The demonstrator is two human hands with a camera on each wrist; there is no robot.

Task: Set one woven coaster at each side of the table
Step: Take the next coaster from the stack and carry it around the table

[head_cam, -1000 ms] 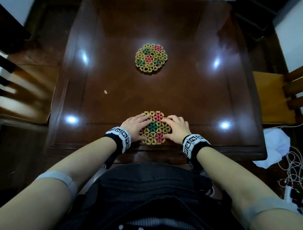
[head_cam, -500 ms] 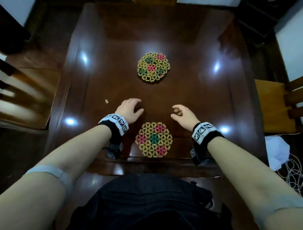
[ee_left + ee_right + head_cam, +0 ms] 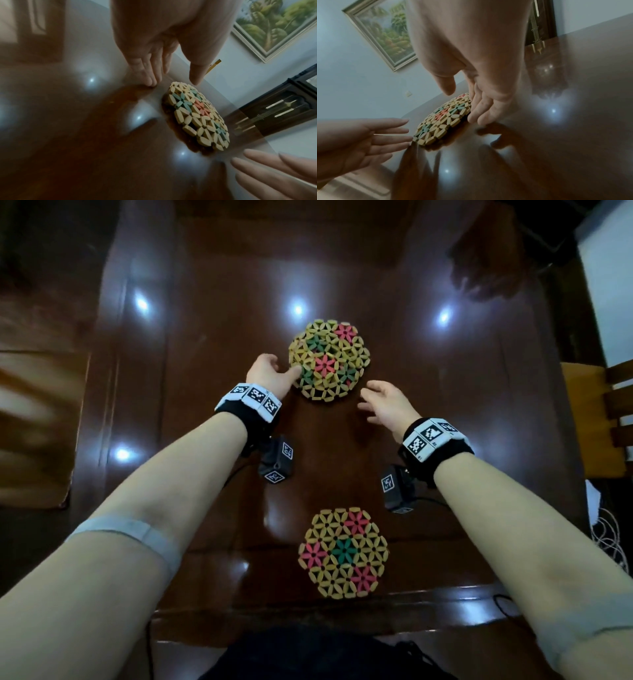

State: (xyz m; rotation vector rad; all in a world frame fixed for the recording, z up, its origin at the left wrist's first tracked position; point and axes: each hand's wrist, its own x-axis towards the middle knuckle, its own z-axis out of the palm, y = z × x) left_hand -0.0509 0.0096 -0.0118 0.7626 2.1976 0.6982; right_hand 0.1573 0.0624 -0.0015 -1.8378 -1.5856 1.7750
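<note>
Both bare forearms stretch forward, each wrist banded with a marker cuff. The left hand (image 3: 270,373) is spread, its fingers straight and together, its thumb apart from them. The right hand (image 3: 387,405) reaches in from the other side, slightly behind the left, its fingers (image 3: 254,163) extended and loosely parted, holding nothing.

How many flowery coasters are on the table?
2. One coaster lies at the near edge of the table; the other sits mid-table between both hands and looks thicker, so more may be stacked beneath.
</note>
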